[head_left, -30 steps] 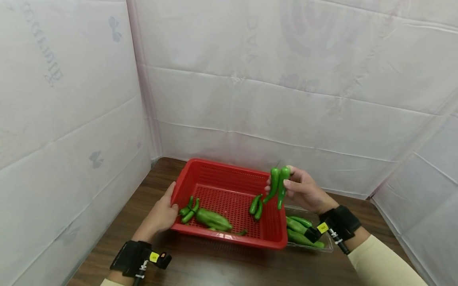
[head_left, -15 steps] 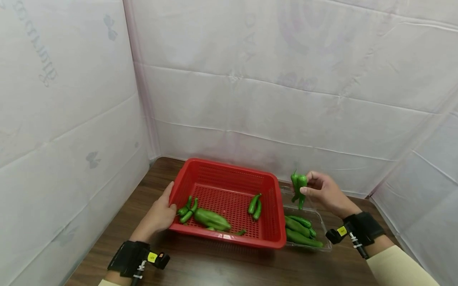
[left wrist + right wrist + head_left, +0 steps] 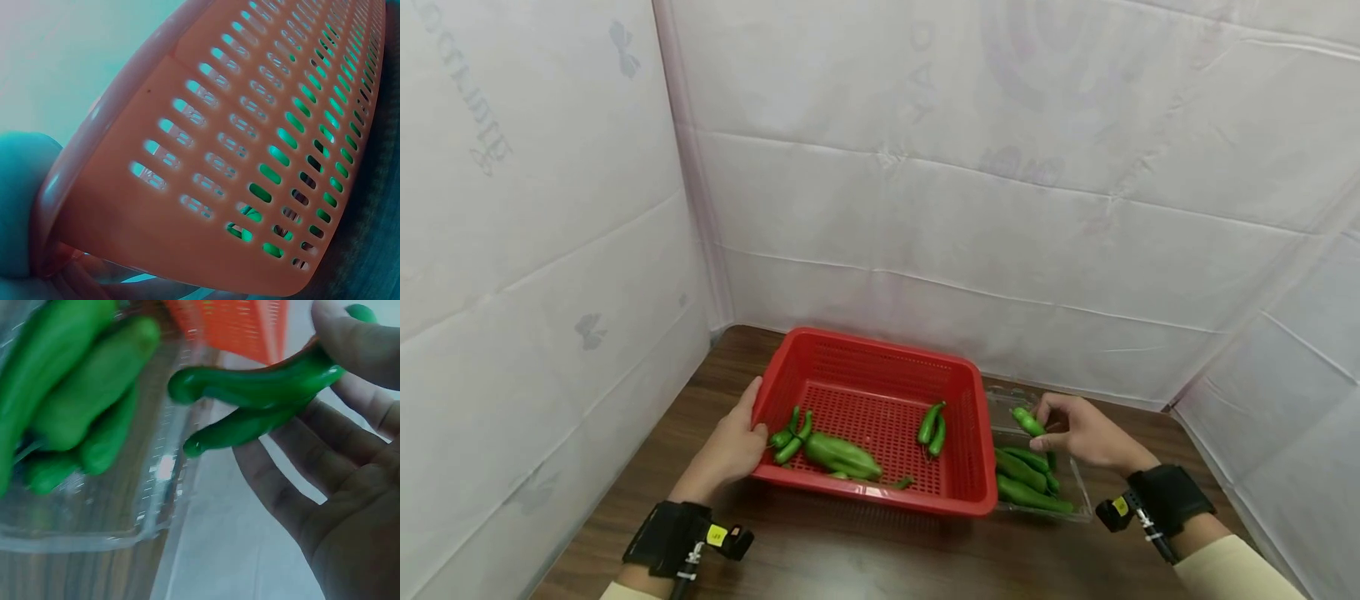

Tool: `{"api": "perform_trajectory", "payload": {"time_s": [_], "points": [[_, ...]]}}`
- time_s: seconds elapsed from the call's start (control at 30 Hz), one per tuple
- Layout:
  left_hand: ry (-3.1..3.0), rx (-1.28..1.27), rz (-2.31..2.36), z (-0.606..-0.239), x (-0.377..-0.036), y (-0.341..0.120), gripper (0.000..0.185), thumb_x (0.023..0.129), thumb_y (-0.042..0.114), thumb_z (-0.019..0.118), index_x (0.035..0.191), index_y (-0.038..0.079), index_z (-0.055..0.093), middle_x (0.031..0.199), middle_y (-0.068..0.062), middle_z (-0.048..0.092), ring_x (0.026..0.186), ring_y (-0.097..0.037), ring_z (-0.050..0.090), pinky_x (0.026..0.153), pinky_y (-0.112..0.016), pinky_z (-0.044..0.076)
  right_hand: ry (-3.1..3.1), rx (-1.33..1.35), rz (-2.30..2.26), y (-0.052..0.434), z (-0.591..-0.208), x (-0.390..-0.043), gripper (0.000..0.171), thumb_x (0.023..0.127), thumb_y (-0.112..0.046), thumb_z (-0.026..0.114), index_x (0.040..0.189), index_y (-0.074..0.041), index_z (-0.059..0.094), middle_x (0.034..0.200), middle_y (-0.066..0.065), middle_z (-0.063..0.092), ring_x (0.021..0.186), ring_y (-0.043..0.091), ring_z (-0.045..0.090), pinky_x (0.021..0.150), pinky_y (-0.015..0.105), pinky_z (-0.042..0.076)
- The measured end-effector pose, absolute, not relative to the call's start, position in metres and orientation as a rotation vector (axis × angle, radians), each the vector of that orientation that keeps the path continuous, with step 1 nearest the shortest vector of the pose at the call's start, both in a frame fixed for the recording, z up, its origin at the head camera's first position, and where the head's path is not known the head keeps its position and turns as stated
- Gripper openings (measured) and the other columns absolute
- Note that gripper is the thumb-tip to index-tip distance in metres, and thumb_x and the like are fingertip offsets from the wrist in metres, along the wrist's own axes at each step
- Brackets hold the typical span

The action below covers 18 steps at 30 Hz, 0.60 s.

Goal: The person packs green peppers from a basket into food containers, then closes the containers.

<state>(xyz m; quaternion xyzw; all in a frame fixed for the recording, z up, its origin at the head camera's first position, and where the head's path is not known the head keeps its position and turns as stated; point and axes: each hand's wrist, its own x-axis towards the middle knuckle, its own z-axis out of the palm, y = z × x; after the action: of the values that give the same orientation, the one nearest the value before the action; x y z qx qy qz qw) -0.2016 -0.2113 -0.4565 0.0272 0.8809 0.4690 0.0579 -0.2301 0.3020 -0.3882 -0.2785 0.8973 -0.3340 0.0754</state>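
My left hand grips the left rim of a red plastic basket; in the left wrist view, fingers reach beneath the rim. Inside the basket lie a large green pepper, a cluster of small green chilies at the left and two more chilies at the right. My right hand pinches two green chilies between thumb and fingers. It holds them above a clear plastic tray, where several green peppers lie. In the head view the second held chili is mostly hidden.
The basket stands on a dark wood-grain table, its right side against the tray. White sheets close off the back and both sides. A clear flap or lid part shows behind the tray.
My right hand has moved right from over the basket and then down toward the tray, with the two chilies still held and now tipped over. The left hand keeps its hold on the basket.
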Motion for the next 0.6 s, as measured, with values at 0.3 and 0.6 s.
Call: {"api": "perform_trajectory", "payload": {"time_s": [0.3, 0.6], "points": [[2.665, 0.081, 1.429, -0.456, -0.203, -0.211, 0.074, 0.105, 0.003, 0.037, 0.167, 0.003, -0.004, 0.162, -0.036, 0.033, 0.145, -0.052, 0.044, 0.113, -0.068, 0.041, 2.72, -0.895, -0.564, 0.29, -0.413, -0.22, 0.036, 0.084, -0.018, 0.086, 0.085, -0.013, 0.05, 0.079, -0.002, 0.045, 0.072, 0.001, 0.037, 0.064, 0.027, 0.035], [2.674, 0.071, 1.408, -0.455, -0.202, -0.21, 0.074, 0.105, 0.003, 0.037, 0.167, 0.002, -0.004, 0.163, -0.036, 0.031, 0.145, -0.052, 0.043, 0.113, -0.068, 0.041, 2.677, -0.864, -0.503, 0.281, -0.425, -0.213, 0.028, 0.082, -0.019, 0.089, 0.088, -0.019, 0.061, 0.084, -0.008, 0.056, 0.075, 0.005, 0.046, 0.068, 0.024, 0.041]]}}
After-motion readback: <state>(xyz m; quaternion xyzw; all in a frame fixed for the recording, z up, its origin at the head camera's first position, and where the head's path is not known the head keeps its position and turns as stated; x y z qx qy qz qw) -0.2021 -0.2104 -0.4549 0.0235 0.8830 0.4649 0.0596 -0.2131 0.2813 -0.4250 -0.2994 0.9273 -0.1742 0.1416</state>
